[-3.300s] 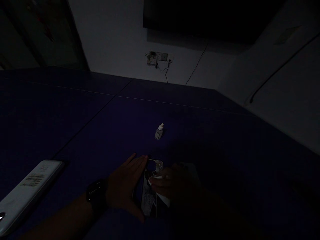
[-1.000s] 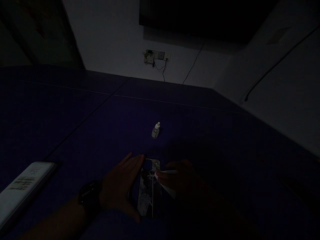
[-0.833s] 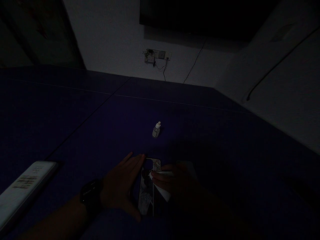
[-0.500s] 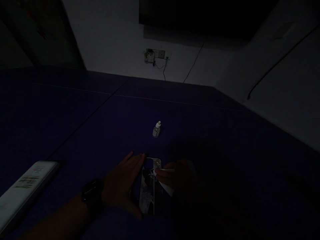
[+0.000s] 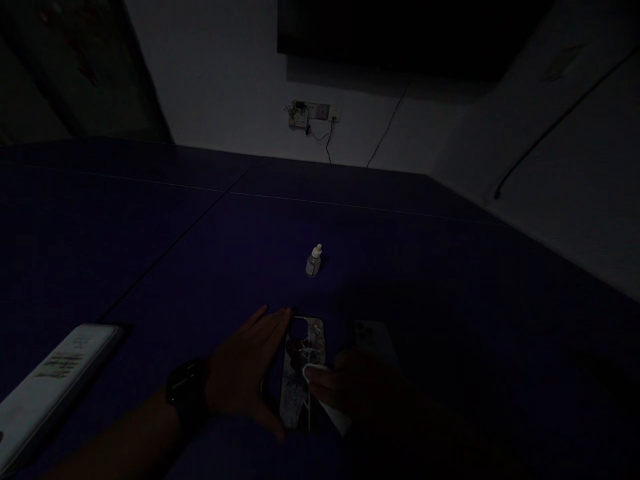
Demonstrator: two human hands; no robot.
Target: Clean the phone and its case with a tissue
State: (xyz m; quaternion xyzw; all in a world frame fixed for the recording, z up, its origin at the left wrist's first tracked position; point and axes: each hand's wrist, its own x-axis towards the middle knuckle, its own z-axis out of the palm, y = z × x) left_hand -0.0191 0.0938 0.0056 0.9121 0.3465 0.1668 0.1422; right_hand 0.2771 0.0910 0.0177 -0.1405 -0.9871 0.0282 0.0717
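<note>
A patterned phone case [image 5: 296,393] with a camera cutout at its top lies flat on the dark purple surface. My left hand [image 5: 247,373], a dark watch on its wrist, rests along the case's left side with thumb and fingers spread. Against the middle of the case, my right hand [image 5: 350,383] pinches a white tissue [image 5: 337,419]; its fingertips press the tissue onto the printed face. A phone [image 5: 377,335] with several camera lenses lies just right of the case, partly hidden by my right hand.
A small dropper bottle [image 5: 313,262] with a white top stands beyond the case. At the left lies a long white box [image 5: 55,387]. Sockets with cords [image 5: 313,115] sit on the far wall under a dark screen [image 5: 400,40]. The room is very dim.
My right hand has slid the tissue down the case, toward me, uncovering more of the case's top and the phone beside it. My left hand stays in place.
</note>
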